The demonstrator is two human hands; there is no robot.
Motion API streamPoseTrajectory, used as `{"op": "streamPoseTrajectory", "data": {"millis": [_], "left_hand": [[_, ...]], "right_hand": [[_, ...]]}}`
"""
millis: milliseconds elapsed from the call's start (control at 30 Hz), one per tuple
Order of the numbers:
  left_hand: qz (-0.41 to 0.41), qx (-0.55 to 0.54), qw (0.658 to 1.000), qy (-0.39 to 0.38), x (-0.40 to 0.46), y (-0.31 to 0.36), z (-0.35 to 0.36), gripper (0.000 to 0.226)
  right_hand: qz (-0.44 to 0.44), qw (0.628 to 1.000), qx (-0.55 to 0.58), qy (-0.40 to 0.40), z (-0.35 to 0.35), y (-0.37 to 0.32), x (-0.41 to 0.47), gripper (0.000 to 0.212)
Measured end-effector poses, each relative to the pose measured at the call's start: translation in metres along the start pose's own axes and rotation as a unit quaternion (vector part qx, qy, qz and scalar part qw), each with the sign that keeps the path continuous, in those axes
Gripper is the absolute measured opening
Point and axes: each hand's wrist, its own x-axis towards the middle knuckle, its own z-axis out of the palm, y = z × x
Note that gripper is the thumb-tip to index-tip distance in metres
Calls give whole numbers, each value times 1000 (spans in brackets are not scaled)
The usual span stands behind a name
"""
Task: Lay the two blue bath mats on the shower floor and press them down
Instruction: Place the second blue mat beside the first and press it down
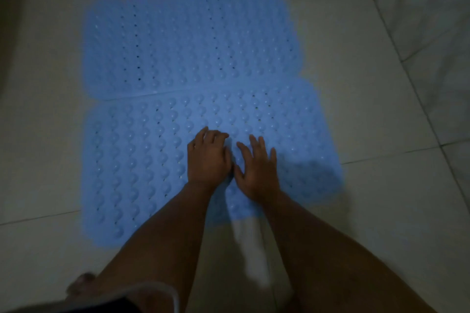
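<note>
Floor [381, 211]: pale tiles with thin dark grout lines, dimly lit; bears both mats.
Far mat [190, 43]: blue, bumpy, dotted with small holes; lies flat on the floor at the top of the view, its near long edge meeting the other mat along a faint seam.
Near mat [142, 160]: blue, same bumps and holes; lies flat on the floor just below the far one, shifted slightly to the right of it, its right end reaching a grout line and its near edge partly hidden by the forearms.
Forearms: bare, reach up from the bottom of the view and converge over the middle of the near mat.
Cloth [162, 290]: pale hem of a garment with a darker patch under it, bottom left, blurred; beside it a rounded shape too blurred to tell.
Left hand [208, 157]: palm down on the near mat, fingers [203, 134] slightly curled with the tips touching the bumps; grips nothing.
Right hand [256, 168]: palm down on the near mat just beside the left, thumb spread toward it, fingers splayed flat; grips nothing.
Gap between hands: narrow, with blue bumps showing through.
</note>
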Motion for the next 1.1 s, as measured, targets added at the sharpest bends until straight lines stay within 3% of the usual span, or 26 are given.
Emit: {"op": "streamPoseTrajectory", "data": {"millis": [200, 767, 967, 1100], "left_hand": [[-13, -2, 1000, 6, -4, -17, 8, 41], [-33, -17, 999, 28, -12, -40, -10, 39], [-25, 22, 999, -21, -27, -42, -26, 45], [-3, 45, 998, -51, -40, -37, -27, 49]], "right_hand": [[20, 997, -68, 3, 19, -12, -14, 71], [38, 998, -50, 18, 22, -16, -10, 71], [51, 998, -35, -20, 6, -20, -3, 66], [73, 993, -48, -84, -38, -26, 36, 48]]}}
